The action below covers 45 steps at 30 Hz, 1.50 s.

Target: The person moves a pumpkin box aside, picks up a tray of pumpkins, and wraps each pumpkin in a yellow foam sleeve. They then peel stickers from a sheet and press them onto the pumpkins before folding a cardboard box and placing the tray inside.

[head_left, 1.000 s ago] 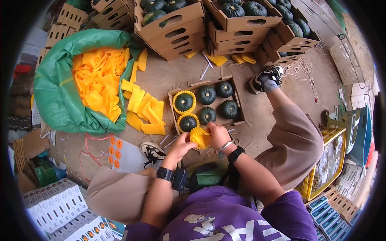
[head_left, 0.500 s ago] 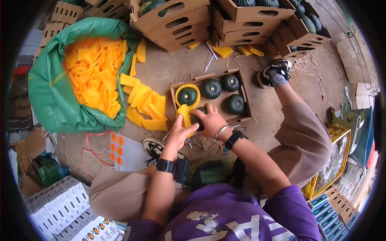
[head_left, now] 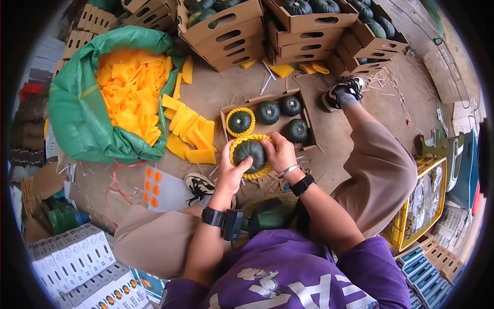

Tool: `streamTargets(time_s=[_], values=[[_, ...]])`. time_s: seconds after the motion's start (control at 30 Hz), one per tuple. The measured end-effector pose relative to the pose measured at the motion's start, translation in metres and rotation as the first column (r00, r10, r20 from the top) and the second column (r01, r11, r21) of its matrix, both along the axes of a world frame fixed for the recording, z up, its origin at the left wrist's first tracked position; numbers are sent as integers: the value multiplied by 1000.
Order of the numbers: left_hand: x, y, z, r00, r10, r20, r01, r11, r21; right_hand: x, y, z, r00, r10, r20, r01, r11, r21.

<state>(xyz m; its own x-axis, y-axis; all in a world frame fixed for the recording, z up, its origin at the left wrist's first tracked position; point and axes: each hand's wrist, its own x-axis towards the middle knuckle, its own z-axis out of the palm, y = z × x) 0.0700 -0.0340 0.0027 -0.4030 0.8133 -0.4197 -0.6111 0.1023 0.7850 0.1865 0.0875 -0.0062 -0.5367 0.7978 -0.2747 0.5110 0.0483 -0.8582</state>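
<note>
Room round the open brown cardboard tray (head_left: 277,132).
Broad gap of grey concrete floor (head_left: 218,86) towards the stacked brown cardboard boxes (head_left: 229,49); thin white strips (head_left: 266,85) lie across it. Left: heaped yellow foam-net sleeves (head_left: 193,129) leave a slim slot. Right: floor passage to the beige-trousered leg (head_left: 386,162). Near side: left hand (head_left: 228,169), right hand (head_left: 281,154) and dark-green ribbed pumpkin (head_left: 249,157) obstruct.

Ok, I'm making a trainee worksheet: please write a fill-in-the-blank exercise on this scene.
The left hand and right hand hold a squash whose net is coloured ____.
The green sack stands on the ____ side of the tray in this view.
The silver bangle is worn beside the ____ hand.
Missing words: yellow; left; right.
</note>
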Motion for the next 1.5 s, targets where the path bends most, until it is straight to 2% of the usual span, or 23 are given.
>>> streamTargets(time_s=[0.07, 0.13, 0.17, 0.2, 0.27, 0.33, 0.37, 0.4, 0.5, 0.57, 0.6, 0.63, 0.67, 0.73, 0.8, 1.0, 1.07, 1.17, 1.23, 1.37, 1.43, 1.47, 1.5], values=[[4, 1, -1, 963, 75, -259, -77, 997, 3, 4, -10, -8, 980, 29, -197, -10, 995, 99], [1, -1, 3, 978, 31, -204, -29, 1000, 11, 11, -9, -10, 976, 53, -211, -69, 995, -70], [2, 0, 7, 998, 9, -56, -11, 1000, -28, 13, -11, -4, 842, -192, -505, -167, 797, -581], [4, 3, 8, 996, -9, 92, 15, 998, -62, 14, -11, 0, 630, -542, -557, -414, 373, -831], [11, 7, -7, 990, -9, 140, 18, 998, -60, 16, -11, -16, 602, -569, -560, -444, 345, -827], [19, 15, -22, 959, -163, -232, 113, 970, -215, 15, -5, -42, 557, -641, -528, -534, 210, -819], [15, 18, -20, 493, -510, -705, 97, 837, -538, 17, 2, -47, 620, -632, -466, -523, 110, -845], [15, 23, -18, 291, -453, -843, 30, 885, -465, 17, 8, -54, 623, -631, -462, -520, 107, -847], [23, 64, -8, 86, -571, -817, 371, 779, -505, 12, 26, -76, 758, -578, -303, -209, 225, -952], [19, 92, -44, 277, -463, -842, 383, 857, -346, 16, 46, -78, 837, -530, -140, 201, 535, -821], [23, 103, -62, 315, -417, -853, 311, 894, -322, 28, 64, -104, 977, -210, -28, 187, 917, -353], [28, 112, -79, 295, -381, -876, 245, 917, -316, 29, 72, -92, 963, -230, 143, 220, 972, 79], [32, 119, -100, 388, -348, -853, 200, 936, -290, 33, 82, -77, 958, -201, 206, 166, 971, 173], [38, 119, -107, 195, -573, -796, 74, 818, -570, 36, 97, -80, 974, -206, 93, 219, 961, -166], [38, 114, -131, 52, -697, -715, 52, 717, -695, 29, 96, -68, 984, -34, 172, 40, 999, -28], [-7, 95, -97, -4, -527, -850, 184, 835, -519, -7, 64, -115, 838, 205, 506, -302, 946, 116], [-55, 71, -85, 126, -332, -935, -252, 900, -354, -15, 49, -104, 687, 393, 611, -494, 870, -5], [-124, 31, -98, 352, -311, -883, -743, 481, -465, -12, 43, -106, 697, 398, 597, -499, 867, 4], [-154, 5, -150, 334, -382, -862, -607, 612, -506, -11, 42, -106, 678, 390, 622, -504, 864, 8], [-179, -3, -109, 334, -245, -910, -496, 775, -391, -19, 42, -56, 590, 364, 721, -533, 846, 9], [-159, 6, -75, 538, -67, -840, -269, 931, -247, -25, 36, -38, 873, 245, 421, -345, 921, 180], [-134, 17, -37, 542, -58, -838, -260, 937, -233, -27, 36, -28, 981, 195, 7, -193, 965, 177], [-105, 27, 5, 685, -317, -656, 0, 900, -435, -29, 36, -14, 968, 192, -159, -187, 981, 49]])
